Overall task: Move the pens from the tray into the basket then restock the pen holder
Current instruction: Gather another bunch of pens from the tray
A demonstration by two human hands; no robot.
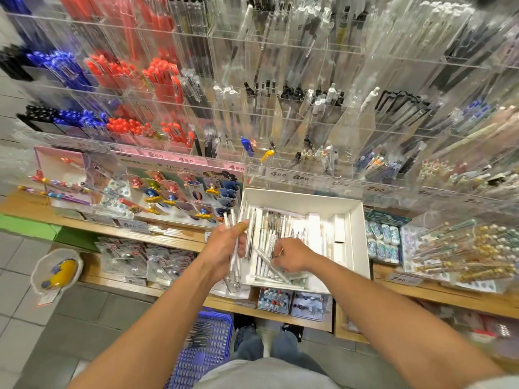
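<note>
Forearms, bare, nearest the lens. Basket point(206, 349): blue perforated plastic, on the floor below the left hand, some pens already inside; likely fault, slim barrels slipping through or missing the rim on a drop from this height. Tray point(362, 234): white card box, square-walled, under the right hand, loose white pens point(268, 240) lying crosswise, so raking may flick one over the near wall. Acrylic pen holder point(280, 113): clear, glossy compartments beyond both hands. Left hand point(222, 248): curled round a bundle of smooth white pens point(234, 242); overfilled, bundle may fan and slide. Right hand point(292, 258): fingertips pinching one pen in the tray.
</note>
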